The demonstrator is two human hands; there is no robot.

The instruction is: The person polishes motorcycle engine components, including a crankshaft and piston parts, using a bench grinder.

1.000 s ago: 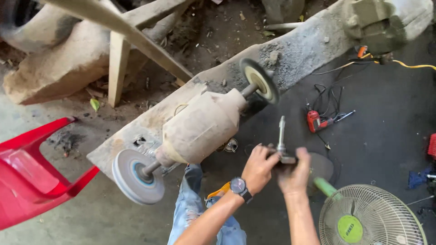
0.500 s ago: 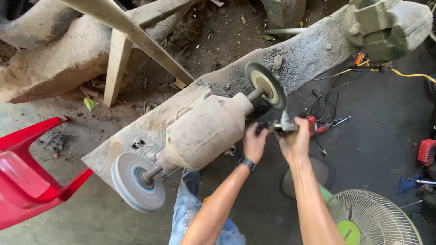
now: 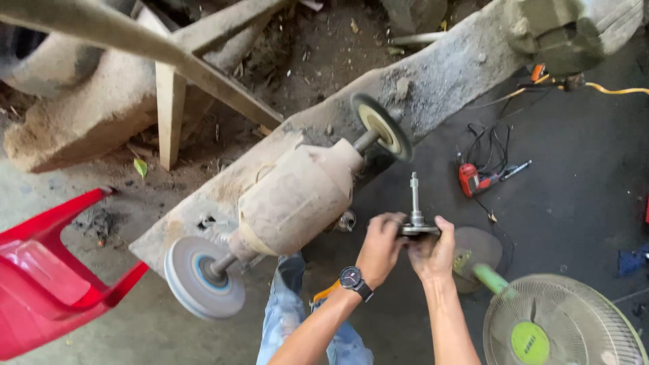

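Head view: both hands grip a small metal part with an upright threaded shaft (image 3: 414, 206), held between them just in front of the dusty bench grinder (image 3: 297, 196). Left hand (image 3: 380, 247), watch on its wrist, clasps the part's flanged base from one side; right hand (image 3: 433, 253) clasps the other. A green fan (image 3: 561, 324) stands on the floor nearby.

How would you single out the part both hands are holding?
Start at the dusty bench grinder on the concrete slab. Just right of it, the left hand and right hand share a metal part: a dark disc with a thin upright shaft, unlike the grinder's wheels.
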